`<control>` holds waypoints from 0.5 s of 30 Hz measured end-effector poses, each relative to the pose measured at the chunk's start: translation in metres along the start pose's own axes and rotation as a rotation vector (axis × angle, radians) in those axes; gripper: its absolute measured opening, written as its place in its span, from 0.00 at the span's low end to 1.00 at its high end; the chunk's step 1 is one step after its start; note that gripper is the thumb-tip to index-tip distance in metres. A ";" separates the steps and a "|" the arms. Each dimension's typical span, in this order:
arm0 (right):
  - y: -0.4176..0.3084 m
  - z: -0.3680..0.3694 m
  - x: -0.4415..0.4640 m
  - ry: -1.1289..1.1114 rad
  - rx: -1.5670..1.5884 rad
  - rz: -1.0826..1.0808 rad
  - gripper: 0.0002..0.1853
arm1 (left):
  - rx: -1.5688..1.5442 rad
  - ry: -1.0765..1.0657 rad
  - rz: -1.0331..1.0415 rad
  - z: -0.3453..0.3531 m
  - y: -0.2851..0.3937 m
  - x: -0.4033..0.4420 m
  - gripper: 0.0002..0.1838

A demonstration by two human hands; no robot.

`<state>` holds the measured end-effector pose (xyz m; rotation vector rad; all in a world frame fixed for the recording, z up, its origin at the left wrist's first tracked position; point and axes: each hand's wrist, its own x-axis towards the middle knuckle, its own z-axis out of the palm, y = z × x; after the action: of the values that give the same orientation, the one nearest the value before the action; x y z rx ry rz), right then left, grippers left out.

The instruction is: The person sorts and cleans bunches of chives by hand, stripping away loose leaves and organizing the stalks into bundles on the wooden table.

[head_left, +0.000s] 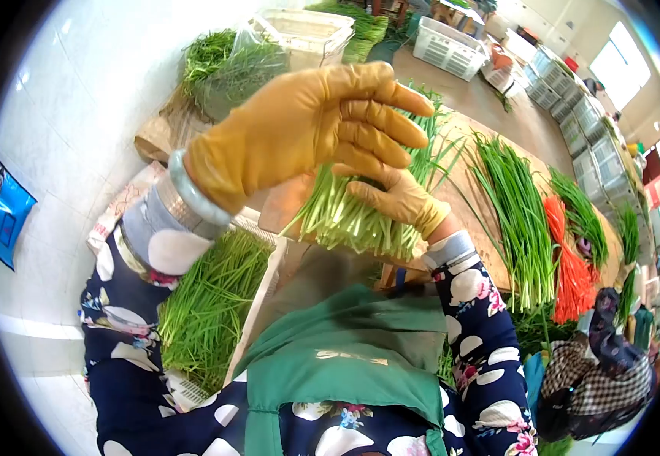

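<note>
At eleven o'clock, the smooth-gloved left hand [292, 121] curves, unclosed. At two, the right hand [400, 196] touches slender stalks [356, 224]; grip unclear.

You wore two yellow gloves [288, 125], one apron [345, 327], one pale bangle [186, 186]. You touched one stalk bunch [360, 219]; had at least three more bunches [518, 220] rightward, one red string bundle [572, 285], one blue packet [11, 216].

Held gloved left hand [299, 125] high, with fingers [383, 121] slightly bent and pointing right. Bent left arm [121, 319]. Placed gloved right hand [404, 201] lower, partly behind left fingers. Extended right forearm [467, 285] forward.
</note>
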<state>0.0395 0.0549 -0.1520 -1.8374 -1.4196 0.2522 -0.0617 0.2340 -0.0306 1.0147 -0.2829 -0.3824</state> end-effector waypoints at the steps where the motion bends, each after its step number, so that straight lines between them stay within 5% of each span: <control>1: -0.010 -0.007 -0.005 0.077 0.058 -0.081 0.17 | -0.047 -0.069 -0.005 0.001 -0.005 0.004 0.29; 6: -0.080 -0.025 -0.047 0.335 0.362 -0.024 0.14 | -0.150 -0.226 -0.061 0.054 -0.027 0.018 0.29; 7: -0.078 -0.028 -0.059 0.392 -0.037 -0.274 0.14 | -0.248 -0.270 -0.100 0.063 -0.035 0.023 0.29; 10: -0.090 -0.027 -0.095 0.634 -0.803 -0.566 0.14 | -0.366 -0.328 -0.209 0.089 -0.060 0.039 0.30; 13: -0.105 -0.025 -0.154 0.388 -0.740 -0.182 0.19 | -0.224 -0.406 -0.287 0.100 -0.092 0.046 0.31; 15: -0.106 -0.028 -0.186 0.320 -0.052 0.207 0.16 | -0.661 -0.724 -0.383 0.109 -0.133 0.045 0.26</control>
<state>-0.0881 -0.1157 -0.1160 -1.9669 -1.0273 0.0211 -0.0888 0.0686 -0.0888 0.2374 -0.5645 -1.1134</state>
